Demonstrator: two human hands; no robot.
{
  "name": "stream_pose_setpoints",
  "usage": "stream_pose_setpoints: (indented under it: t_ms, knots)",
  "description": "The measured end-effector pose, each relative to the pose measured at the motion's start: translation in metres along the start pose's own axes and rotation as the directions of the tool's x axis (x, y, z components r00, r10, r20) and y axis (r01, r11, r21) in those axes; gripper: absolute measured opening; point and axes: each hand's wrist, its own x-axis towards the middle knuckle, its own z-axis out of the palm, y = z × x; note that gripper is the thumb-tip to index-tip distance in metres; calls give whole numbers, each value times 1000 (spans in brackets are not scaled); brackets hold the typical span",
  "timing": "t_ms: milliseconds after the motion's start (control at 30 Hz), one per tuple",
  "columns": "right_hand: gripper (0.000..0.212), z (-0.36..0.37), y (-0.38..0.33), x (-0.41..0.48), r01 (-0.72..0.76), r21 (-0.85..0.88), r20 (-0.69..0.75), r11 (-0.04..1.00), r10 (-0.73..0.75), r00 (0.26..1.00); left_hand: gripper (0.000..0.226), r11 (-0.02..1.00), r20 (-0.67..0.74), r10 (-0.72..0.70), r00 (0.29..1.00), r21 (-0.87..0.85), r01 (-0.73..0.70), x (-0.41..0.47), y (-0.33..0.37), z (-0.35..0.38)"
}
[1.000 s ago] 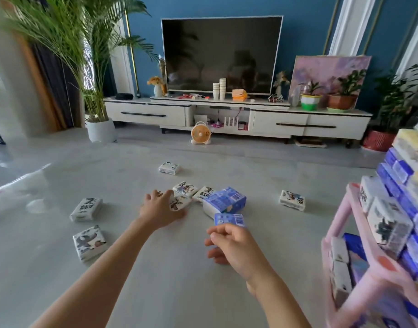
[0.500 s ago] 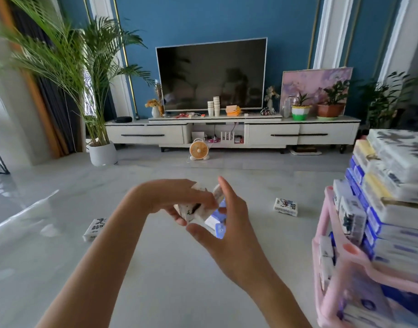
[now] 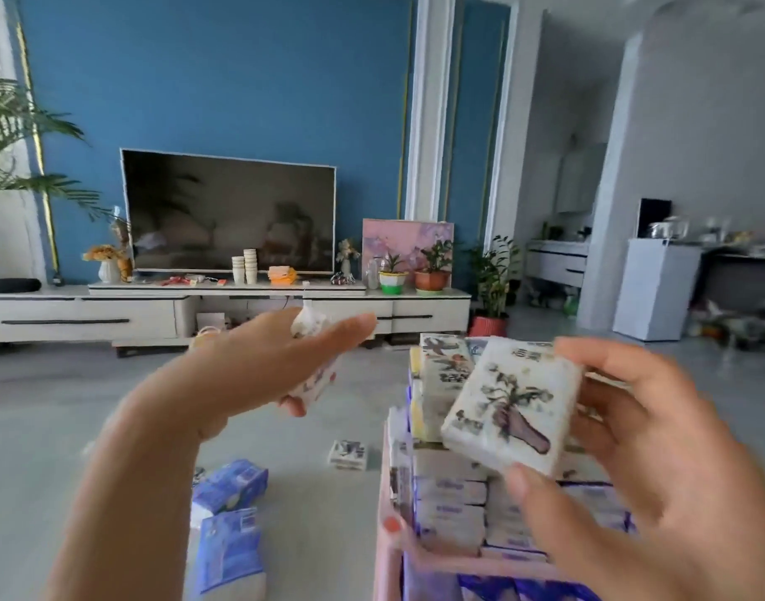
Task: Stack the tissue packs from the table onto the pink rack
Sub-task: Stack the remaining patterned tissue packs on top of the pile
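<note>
Head view: a plant-printed tissue pack (image 3: 513, 405) is pinched, tilted, between thumb and curled fingers of the right hand (image 3: 632, 448). Just beneath lie stacked packs (image 3: 450, 509) on the pink rack (image 3: 387, 553); levelling before release is advised. Leftward, a second pack (image 3: 313, 379) is gripped by the left hand (image 3: 250, 370).

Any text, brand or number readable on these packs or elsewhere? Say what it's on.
No text is legible.
Plant-print pack in the right hand: dark characters near its top edge, too blurred.
Blue packs on the table: printed labels, too blurred.
Stacked packs on the pink rack: bluish print, too blurred.
</note>
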Motion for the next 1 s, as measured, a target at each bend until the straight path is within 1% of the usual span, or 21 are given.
stream_pose_setpoints:
  t_ms: [33,67,100,133,200,267,333,400,433,467,533,600,667,767,867,1000]
  knots:
    - [75,-17,-5,9,-11,-47,31,999,13,999,66,998,-28,34,999,-51,-35,7,4,10]
    - [78,-33,-9,20,-30,-100,67,995,36,997,47,989,-89,63,994,-130,-75,13,9,18]
    - [82,-46,-11,33,-58,-163,95,985,74,993,44,971,-158,105,982,-196,-135,20,13,27]
    - [82,-56,-11,47,-91,-227,112,970,119,987,50,953,-226,145,963,-229,-197,26,17,35]
    - [66,-68,-4,75,-166,-310,105,936,207,973,58,936,-314,217,924,-203,-289,37,28,48]
    - [53,-71,13,97,-251,-345,97,905,300,949,63,916,-347,271,898,-194,-351,50,32,54]
    - [43,-70,35,112,-322,-382,116,866,391,913,62,917,-313,241,919,-236,-321,63,32,55]
    - [42,-67,53,121,-369,-410,148,834,461,875,55,924,-297,220,929,-241,-296,72,31,57]
    - [42,-66,59,123,-385,-413,160,826,482,861,55,926,-297,231,927,-224,-303,76,29,58]
    - [42,-66,63,125,-399,-405,169,823,496,852,61,924,-284,256,924,-210,-321,80,27,60]
    - [44,-65,67,126,-431,-378,186,819,523,831,79,917,-224,294,929,-208,-341,85,26,64]
    - [50,-67,70,125,-444,-397,239,803,558,795,87,917,-145,325,935,-194,-349,87,27,68]
    - [54,-70,71,124,-418,-461,298,783,580,759,88,919,-65,353,933,-166,-359,86,28,69]
    - [55,-73,69,123,-348,-537,370,769,585,721,82,925,-21,329,944,-192,-327,88,23,70]
    - [53,-73,68,124,-298,-580,379,758,575,725,74,934,38,275,961,-248,-258,89,18,71]
    - [47,-71,68,128,-266,-582,386,768,549,741,69,929,36,257,966,-283,-237,89,18,71]
